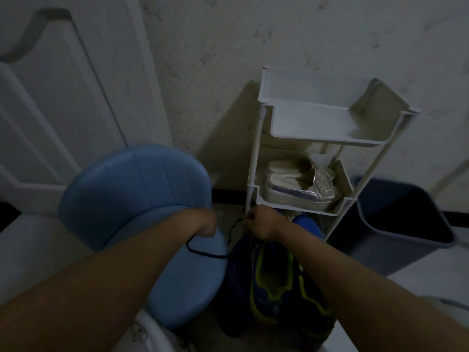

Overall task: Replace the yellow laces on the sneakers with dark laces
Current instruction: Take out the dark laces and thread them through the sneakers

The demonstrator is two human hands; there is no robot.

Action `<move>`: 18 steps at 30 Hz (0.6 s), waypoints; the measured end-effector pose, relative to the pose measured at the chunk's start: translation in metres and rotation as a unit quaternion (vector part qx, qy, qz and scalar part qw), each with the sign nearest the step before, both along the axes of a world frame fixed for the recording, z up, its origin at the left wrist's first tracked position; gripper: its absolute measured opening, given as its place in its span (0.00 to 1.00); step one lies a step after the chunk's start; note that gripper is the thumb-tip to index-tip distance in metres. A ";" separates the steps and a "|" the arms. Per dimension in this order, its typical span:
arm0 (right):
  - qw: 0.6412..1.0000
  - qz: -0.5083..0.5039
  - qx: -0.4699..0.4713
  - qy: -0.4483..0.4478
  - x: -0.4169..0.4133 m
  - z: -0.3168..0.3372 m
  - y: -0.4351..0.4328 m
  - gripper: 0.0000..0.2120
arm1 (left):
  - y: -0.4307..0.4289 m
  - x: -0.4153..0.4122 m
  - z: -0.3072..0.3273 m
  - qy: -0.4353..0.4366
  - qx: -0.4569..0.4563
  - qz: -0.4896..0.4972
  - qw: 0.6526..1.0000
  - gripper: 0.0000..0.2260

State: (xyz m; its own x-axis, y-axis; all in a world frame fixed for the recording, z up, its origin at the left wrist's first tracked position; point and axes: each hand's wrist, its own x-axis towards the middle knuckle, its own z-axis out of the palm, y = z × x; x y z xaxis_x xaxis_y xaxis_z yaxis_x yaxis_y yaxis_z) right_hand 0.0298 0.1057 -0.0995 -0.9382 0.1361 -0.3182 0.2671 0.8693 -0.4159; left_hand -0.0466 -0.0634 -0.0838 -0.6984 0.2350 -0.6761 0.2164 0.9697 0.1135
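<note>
The left hand (204,222) is curled into a fist around one end of the dark lace (203,253), which loops just below it across the blue chair (137,184). The right hand (260,223) pinches the other end (fingertips blurred). The blue sneaker (275,283) lies directly beneath its wrist.

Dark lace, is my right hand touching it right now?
Touching. The head view shows the dark lace running up into the right hand's pinched fingertips.
</note>
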 end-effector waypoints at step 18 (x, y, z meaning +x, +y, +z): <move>0.859 -0.183 -0.446 0.171 0.049 0.075 0.028 0.09 | 0.066 0.044 0.074 -0.103 0.468 0.098 0.872 0.15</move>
State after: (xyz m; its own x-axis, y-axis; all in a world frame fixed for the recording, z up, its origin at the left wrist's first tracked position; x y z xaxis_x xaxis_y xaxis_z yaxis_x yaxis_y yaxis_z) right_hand 0.0787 0.1338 -0.0241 -0.9441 0.2864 -0.1635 0.1846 0.0479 -0.9817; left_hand -0.0031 0.0028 -0.0096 -0.6725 0.6417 -0.3687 -0.0613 0.4481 0.8919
